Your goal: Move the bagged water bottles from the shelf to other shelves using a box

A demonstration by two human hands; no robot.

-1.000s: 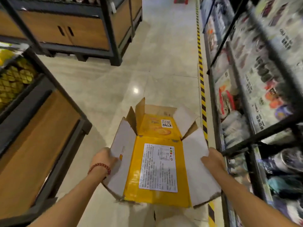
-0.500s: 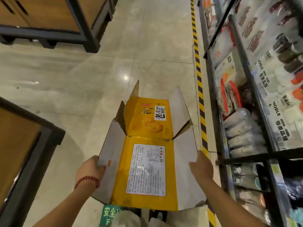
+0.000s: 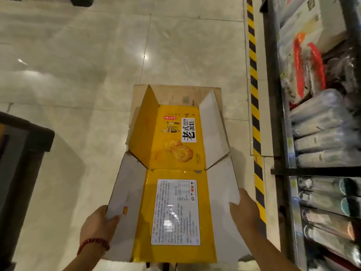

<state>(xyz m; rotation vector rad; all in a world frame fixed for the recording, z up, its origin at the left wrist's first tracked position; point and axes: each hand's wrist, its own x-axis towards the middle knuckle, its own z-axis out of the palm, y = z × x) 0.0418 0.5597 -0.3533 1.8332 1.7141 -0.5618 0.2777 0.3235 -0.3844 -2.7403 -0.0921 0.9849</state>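
Item: yellow printed cardboard box [image 3: 172, 192] with white flaps open, empty, held over the floor by both hands, left hand [image 3: 97, 225] and right hand [image 3: 245, 212] each gripping a side flap; step: positioning beside clear-bagged water bottles [image 3: 322, 133] on the right-hand shelf; next: set down, load.

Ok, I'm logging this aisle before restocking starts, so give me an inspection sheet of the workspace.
Surface: pale tiled floor, glossy.
Job's things: yellow box, flaps open, carried; bagged bottles on the shelf rack at right.
Clutter: red-and-white packs higher on the rack.
Hands: left hand grips the left flap; right hand holds the right flap.
Cables: nothing seen.
Surroundings: yellow-black floor stripe; dark unit corner at left.
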